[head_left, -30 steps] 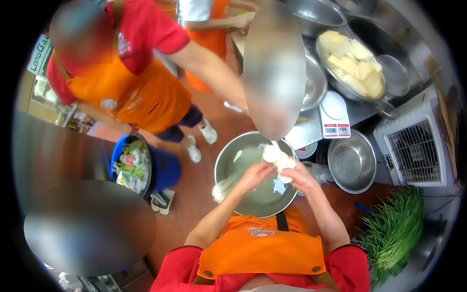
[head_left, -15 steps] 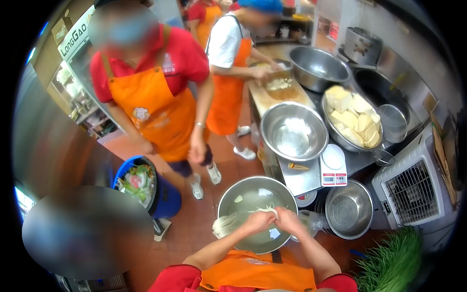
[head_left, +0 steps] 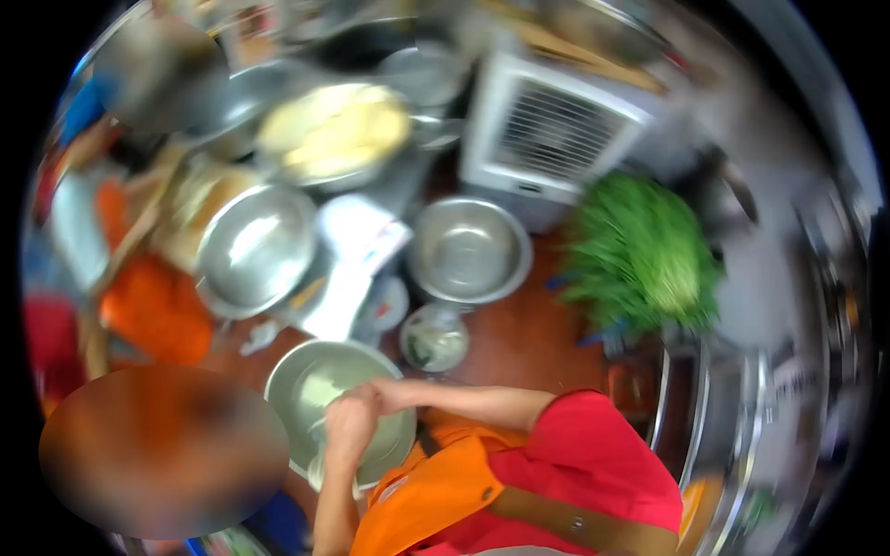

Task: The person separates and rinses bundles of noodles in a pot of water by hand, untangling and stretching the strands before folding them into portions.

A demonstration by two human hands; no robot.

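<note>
Both hands are together over a large steel basin of water. My left hand is closed, and my right hand is closed against it. Thin white strands, apparently enoki mushrooms, showed between the fingers a moment ago; blur and the fingers mostly hide them now. A pale bunch of the same stems hangs at the basin's near-left rim, partly behind my left wrist. A pale piece shows in the water.
Ahead stand a steel bowl, a bowl of yellowish blocks and a white scale. On the floor are another steel basin, a small tub and green leafy stalks. A white fan unit and co-workers are nearby.
My view has swung right, bringing the greens and fan unit further in and shifting the co-workers to the left edge. My hands stay together over the basin.
</note>
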